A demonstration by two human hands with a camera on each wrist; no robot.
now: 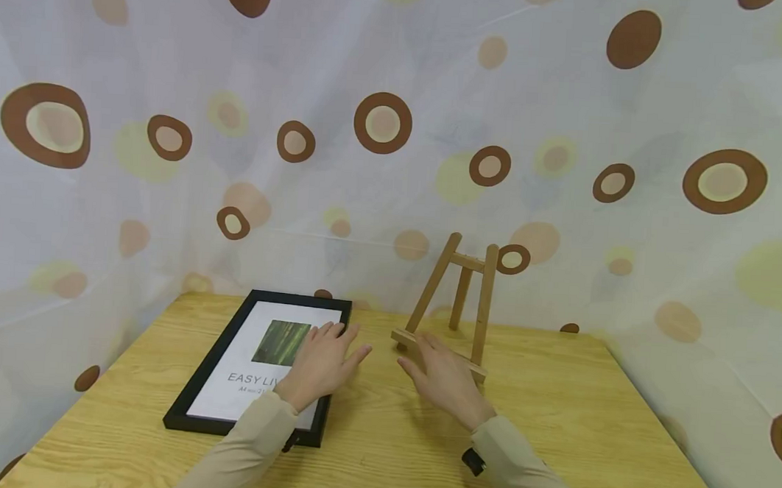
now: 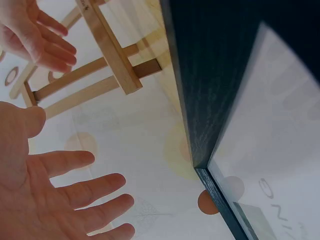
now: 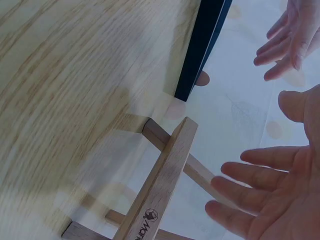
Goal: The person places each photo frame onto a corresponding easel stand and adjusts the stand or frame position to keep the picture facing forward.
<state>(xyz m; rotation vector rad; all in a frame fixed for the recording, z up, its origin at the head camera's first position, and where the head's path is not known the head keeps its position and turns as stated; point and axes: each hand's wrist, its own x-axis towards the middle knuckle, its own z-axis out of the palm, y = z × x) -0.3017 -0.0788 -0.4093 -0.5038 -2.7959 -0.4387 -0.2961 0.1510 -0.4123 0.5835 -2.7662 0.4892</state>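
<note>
- while both hands hover above a pale wooden table (image 1: 554,415), the left hand (image 1: 321,362) is over the right side of a black picture frame (image 1: 214,360), its fingers straight and spread, pinching nothing.
- the picture frame lies face up on the left part of the table; its white insert (image 1: 223,401) carries a small green picture (image 1: 278,345) and printed letters, partly hidden by the hand and forearm.
- the right hand (image 1: 446,379) is just in front of a small wooden easel (image 1: 484,308), fingers extended and gripping nothing; whether a fingertip brushes the ledge (image 1: 402,337) cannot be told.
- the easel stands upright to the right of the picture frame, apart from it, with two front posts leaning together towards the top, a crossbar (image 1: 467,262) between them and a rear leg (image 1: 461,299) behind.
- from the right wrist, a dark printed mark (image 3: 150,215) shows on the ledge.
- beige sleeves (image 1: 248,435) cover the forearms.
- behind the table hangs a whitish cloth (image 1: 441,55) with brown, peach and yellowish rounds.
</note>
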